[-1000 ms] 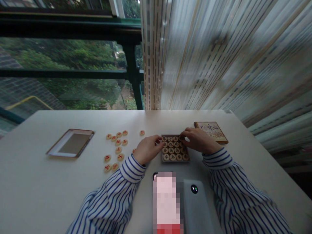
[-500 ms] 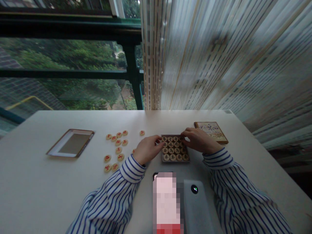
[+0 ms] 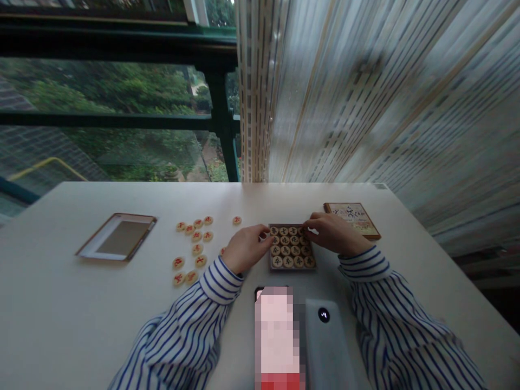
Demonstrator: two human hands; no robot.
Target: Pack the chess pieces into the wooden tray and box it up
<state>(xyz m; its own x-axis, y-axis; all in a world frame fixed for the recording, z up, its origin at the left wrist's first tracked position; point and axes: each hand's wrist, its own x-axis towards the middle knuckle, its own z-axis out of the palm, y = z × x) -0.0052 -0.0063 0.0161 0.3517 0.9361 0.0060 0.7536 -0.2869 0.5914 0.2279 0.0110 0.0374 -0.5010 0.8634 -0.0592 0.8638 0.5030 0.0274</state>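
Note:
A shallow square box (image 3: 292, 269) in front of me holds round wooden Chinese chess pieces (image 3: 288, 262) with black characters, lying face up in neat rows. My left hand (image 3: 248, 249) grips the box's left edge, thumb and forefinger curled at its upper left side. At the upper right corner, my right hand (image 3: 331, 233) has its fingers pinched against the edge, beside the top-row piece there. Loose pieces with red characters (image 3: 197, 249) are scattered on the table left of my left hand; one is partly hidden behind that hand.
An open, shallow tray-like lid (image 3: 117, 238) lies at the far left of the white table (image 3: 81, 314). Beyond my right hand is a flat decorated box (image 3: 357, 219). A blurred-out phone (image 3: 277, 330) and a grey-white power bank (image 3: 329, 346) lie between my forearms. A curtain (image 3: 317, 108) hangs behind.
My right fingers have shifted slightly right, uncovering more of the top-row corner piece. My left hand, the box and the loose red pieces stay in place.

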